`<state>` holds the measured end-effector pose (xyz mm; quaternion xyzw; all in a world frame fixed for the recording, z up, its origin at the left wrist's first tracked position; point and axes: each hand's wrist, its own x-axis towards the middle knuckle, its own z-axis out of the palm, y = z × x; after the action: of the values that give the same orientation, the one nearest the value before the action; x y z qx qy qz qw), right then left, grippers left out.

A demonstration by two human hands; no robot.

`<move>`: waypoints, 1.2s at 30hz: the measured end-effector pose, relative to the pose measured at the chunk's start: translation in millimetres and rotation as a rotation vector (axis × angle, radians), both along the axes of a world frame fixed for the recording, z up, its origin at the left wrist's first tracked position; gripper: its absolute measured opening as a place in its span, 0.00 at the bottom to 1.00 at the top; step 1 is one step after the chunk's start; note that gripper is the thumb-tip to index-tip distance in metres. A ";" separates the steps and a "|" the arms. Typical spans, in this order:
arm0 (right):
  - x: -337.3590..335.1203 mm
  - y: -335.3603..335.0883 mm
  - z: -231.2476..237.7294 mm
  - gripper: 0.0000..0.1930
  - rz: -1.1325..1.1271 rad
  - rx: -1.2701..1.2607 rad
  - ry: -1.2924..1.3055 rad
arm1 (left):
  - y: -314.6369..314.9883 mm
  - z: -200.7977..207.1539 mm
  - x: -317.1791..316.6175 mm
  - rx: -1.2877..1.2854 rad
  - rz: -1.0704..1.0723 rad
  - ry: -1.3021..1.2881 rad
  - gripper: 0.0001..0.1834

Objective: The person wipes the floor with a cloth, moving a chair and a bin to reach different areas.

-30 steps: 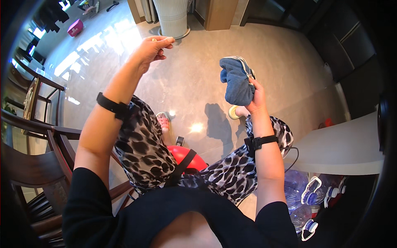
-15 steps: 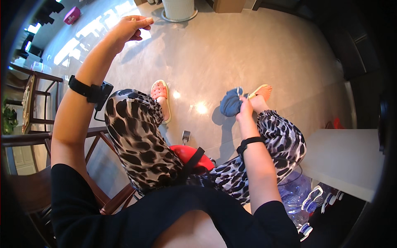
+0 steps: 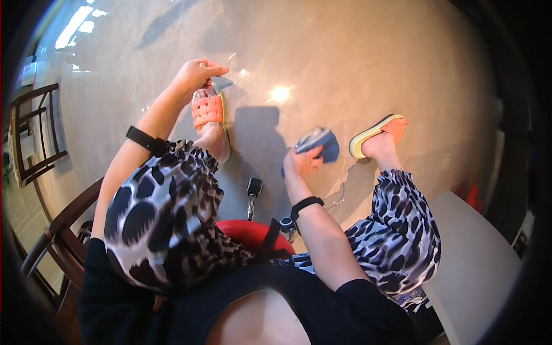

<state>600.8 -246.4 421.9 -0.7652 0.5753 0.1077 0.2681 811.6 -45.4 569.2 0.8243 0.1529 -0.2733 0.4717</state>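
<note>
A blue-grey cloth is gripped in the right hand, whose fingers are closed around its lower edge. The cloth is bunched and held low, just above the glossy beige floor, between the two feet. It sits immediately ahead of the right hand, toward the top of the view, and well apart from the left hand.

The left hand is held further out, over the toes of the left foot, which is shod in an orange sandal. Its fingers are drawn together, thumb toward the fingertips, and nothing can be seen held in them; whether something small is pinched there cannot be told from this angle. A second orange sandal with a pale sole is worn on the right foot, just to the right of the cloth.

A black band is worn on the left wrist and another black band on the right. Both legs are covered by loose trousers with a black-and-white animal print. A red seat is visible between the knees, and a dark wooden chair stands at the left edge. A white surface lies at the lower right.
</note>
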 end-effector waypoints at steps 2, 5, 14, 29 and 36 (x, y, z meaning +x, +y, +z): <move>14.2 17.8 -4.4 0.43 0.247 -0.104 -0.195 | -15.1 -11.4 -1.4 -0.015 0.000 0.023 0.11; 44.3 24.7 -0.6 0.39 0.442 0.088 -0.425 | -37.4 -13.3 -0.4 -0.001 -0.110 0.043 0.10; 70.6 -80.8 21.5 0.32 -0.037 0.346 -1.035 | 7.6 -31.1 12.3 0.013 0.024 -0.054 0.12; 203.5 26.3 16.9 0.31 0.352 0.011 -0.525 | -0.7 -36.1 -11.5 -0.134 0.140 0.002 0.10; 199.0 10.9 44.4 0.29 0.524 0.338 -1.269 | 13.3 -52.6 -5.0 -0.161 0.164 -0.057 0.10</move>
<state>799.9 -235.4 466.4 -0.7417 0.0803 -0.2103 0.6319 806.6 -32.1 516.6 0.7760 0.1841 -0.2217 0.5611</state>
